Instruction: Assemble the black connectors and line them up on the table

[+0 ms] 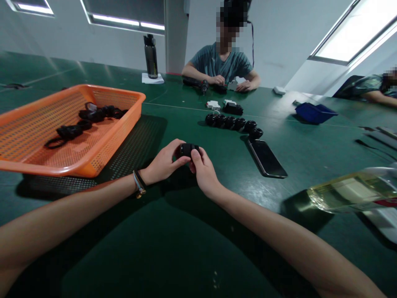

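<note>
Between both hands, just above the green table (186, 231), is a small black cylindrical part (185, 150). My left hand (166, 162) grips its left end with thumb and fingers. The right end is pinched by my right hand (204, 169), thumb on the near side. Fingers cover much of the part, so its exact kind does not show. Beyond my hands runs a row of several round black parts (230, 122), set side by side. A dark phone (267, 158) lies flat at the near end of that row.
At left stands an orange perforated basket (116, 142) with black ring-like parts (70, 131) inside. A bottle of yellowish liquid (350, 188) lies at right. Farther off are a blue tray (314, 114), a dark water bottle (151, 58), a power drill (197, 84) and a seated person (225, 62).
</note>
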Tool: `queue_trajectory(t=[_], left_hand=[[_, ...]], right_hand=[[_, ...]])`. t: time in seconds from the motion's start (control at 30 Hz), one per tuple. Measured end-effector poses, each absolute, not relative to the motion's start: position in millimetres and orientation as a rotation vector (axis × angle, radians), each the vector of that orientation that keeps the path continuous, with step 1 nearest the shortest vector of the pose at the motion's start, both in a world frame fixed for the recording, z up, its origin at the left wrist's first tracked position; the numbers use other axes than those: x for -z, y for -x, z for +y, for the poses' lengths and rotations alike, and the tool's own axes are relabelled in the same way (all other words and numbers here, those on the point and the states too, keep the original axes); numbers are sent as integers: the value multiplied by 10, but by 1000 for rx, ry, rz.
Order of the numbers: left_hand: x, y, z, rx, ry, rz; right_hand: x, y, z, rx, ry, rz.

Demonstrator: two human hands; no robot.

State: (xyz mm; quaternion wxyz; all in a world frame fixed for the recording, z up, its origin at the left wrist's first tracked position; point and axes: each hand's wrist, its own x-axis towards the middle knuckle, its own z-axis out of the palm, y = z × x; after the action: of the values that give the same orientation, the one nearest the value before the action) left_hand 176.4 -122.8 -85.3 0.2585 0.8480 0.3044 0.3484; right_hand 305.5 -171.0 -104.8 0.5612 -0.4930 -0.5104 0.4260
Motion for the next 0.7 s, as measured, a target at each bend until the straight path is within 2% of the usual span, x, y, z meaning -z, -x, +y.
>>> queue_trajectory(t=[0.3, 0.7], left_hand=[[890, -1783, -1167, -898, -2278, 796], [956, -1800, -1110, -746, -1877, 716]], right_hand=[[1033, -3077, -1677, -1069, 1161, -1184], [1041, -3256, -1584, -506, 1246, -1662]])
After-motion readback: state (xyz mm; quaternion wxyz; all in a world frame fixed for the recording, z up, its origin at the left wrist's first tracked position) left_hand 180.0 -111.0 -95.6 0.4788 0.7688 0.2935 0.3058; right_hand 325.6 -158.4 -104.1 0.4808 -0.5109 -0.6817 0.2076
